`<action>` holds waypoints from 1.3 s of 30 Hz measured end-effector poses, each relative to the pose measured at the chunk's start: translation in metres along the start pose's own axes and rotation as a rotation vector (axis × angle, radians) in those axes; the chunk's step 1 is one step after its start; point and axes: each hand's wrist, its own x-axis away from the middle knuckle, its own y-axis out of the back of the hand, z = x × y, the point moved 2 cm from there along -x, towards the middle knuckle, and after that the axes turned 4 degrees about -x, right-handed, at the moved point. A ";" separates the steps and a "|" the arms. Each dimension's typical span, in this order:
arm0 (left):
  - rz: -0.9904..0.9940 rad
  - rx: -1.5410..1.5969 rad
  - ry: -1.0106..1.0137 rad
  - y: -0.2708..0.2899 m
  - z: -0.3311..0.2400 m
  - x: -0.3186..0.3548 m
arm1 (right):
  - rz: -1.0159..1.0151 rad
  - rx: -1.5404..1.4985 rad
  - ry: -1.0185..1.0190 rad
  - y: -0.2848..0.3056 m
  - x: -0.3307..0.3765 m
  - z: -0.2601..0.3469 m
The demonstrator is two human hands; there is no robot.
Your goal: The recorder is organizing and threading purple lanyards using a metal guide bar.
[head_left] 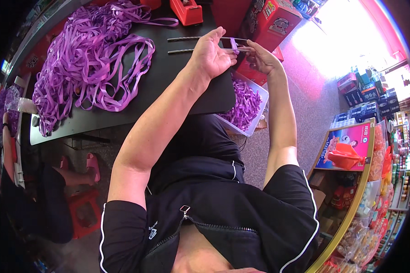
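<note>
Two thin, twisted metal rods (182, 51) run side by side over the right part of the black table. My left hand (210, 57) is wrapped partly round them, palm turned up and fingers curled; the palm hides their middle. A short band of purple ribbon (234, 44) is wound across both rods, just beyond my left fingers. My right hand (263, 59) pinches the rods at their right ends, close to the band. Below my hands stands a white plastic bin (263, 101) full of short purple ribbon pieces (243, 102).
A large tangled heap of purple ribbon (91, 59) covers the left of the black table (177, 82). At the back sits a red tape dispenser (187, 12). Red boxes (278, 22) stand beyond the right hand. A display case (346, 150) is at right; another person's arm (8, 141) is far left.
</note>
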 end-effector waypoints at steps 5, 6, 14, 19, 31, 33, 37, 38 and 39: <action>-0.016 -0.003 -0.002 -0.001 0.002 0.000 | 0.079 -0.099 0.082 0.006 -0.004 -0.005; -0.005 0.002 0.001 0.000 0.001 -0.001 | 0.079 -0.099 0.081 0.007 -0.005 -0.005; 0.043 0.020 -0.005 0.003 0.001 -0.003 | 0.148 -0.147 0.034 -0.016 -0.030 -0.037; 0.063 0.021 -0.020 0.004 0.001 -0.005 | 0.175 -0.458 -0.018 -0.051 -0.040 -0.046; 0.079 0.032 -0.060 0.004 0.002 -0.001 | 0.424 -1.159 0.237 -0.073 -0.067 -0.067; 0.072 0.033 -0.054 0.008 0.001 -0.004 | 0.402 -1.058 0.296 -0.077 -0.054 -0.059; 0.036 0.051 -0.007 0.005 -0.001 -0.002 | 0.315 -0.551 0.077 -0.059 -0.036 -0.054; 0.044 0.055 -0.012 0.001 -0.001 -0.001 | 0.284 -0.518 0.046 -0.035 -0.035 -0.056; 0.039 0.049 -0.004 -0.002 0.000 -0.001 | 0.141 -0.425 0.093 -0.017 -0.029 -0.052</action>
